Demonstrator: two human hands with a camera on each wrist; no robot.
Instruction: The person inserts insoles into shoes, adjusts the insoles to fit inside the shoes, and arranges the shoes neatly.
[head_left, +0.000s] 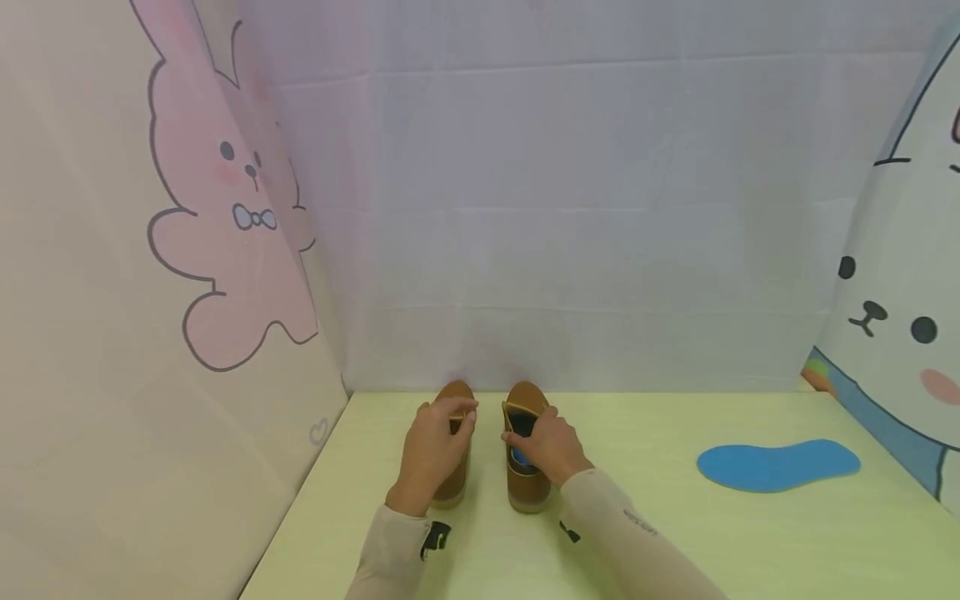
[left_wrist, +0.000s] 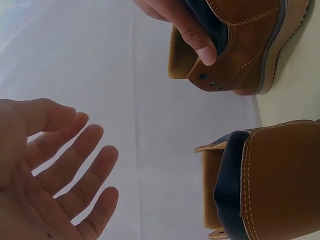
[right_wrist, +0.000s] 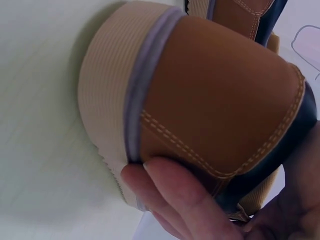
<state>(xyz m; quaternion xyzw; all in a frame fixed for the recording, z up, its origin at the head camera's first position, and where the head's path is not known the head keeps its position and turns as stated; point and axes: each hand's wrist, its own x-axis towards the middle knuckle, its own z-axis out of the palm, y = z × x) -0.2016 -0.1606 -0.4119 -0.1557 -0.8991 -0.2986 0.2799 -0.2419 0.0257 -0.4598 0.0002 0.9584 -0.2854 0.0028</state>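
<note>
Two brown ankle boots with dark padded collars stand side by side, toes toward the back wall. My right hand [head_left: 553, 446] grips the right boot [head_left: 528, 493] by its side, fingers along the outside near the sole and thumb at the inner edge of the collar. Something blue [head_left: 522, 457] shows inside that boot. Over the left boot [head_left: 450, 490] my left hand [head_left: 435, 446] hovers with loosely bent, spread fingers. The left wrist view shows a gap between that left hand [left_wrist: 65, 170] and the left boot's collar [left_wrist: 232, 185].
A blue insole [head_left: 777, 465] lies flat on the pale yellow table [head_left: 637, 533], toward the right. White cloth [head_left: 562, 208] hangs right behind the boots. Side panels carry a pink rabbit drawing [head_left: 217, 200] on the left and a white animal figure on the right.
</note>
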